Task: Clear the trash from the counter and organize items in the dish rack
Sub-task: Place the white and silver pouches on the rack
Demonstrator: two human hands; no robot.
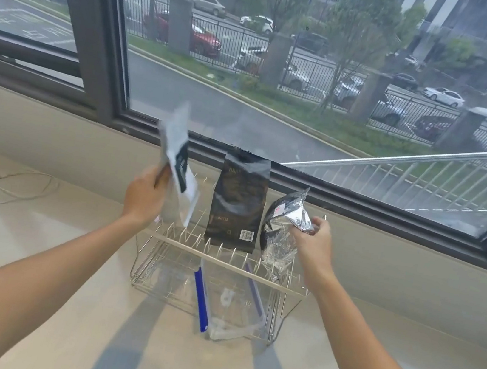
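A wire dish rack (166, 237) stands on the pale counter under the window. My left hand (144, 193) grips a flat white and black pouch (177, 165), lifted above the rack's left end and blurred. A tall black bag (237, 205) stands upright in the rack's middle. My right hand (314, 241) pinches the top of a crumpled silver foil bag (280, 224) that rests in the rack's right end. A clear plastic container with blue clips (228, 304) lies in the rack's lower tier, sticking out toward me.
A thin cord (10, 189) loops on the counter at far left. The window sill and dark frame (359, 197) run right behind the rack. Bare counter (63, 299) spreads in front and to both sides.
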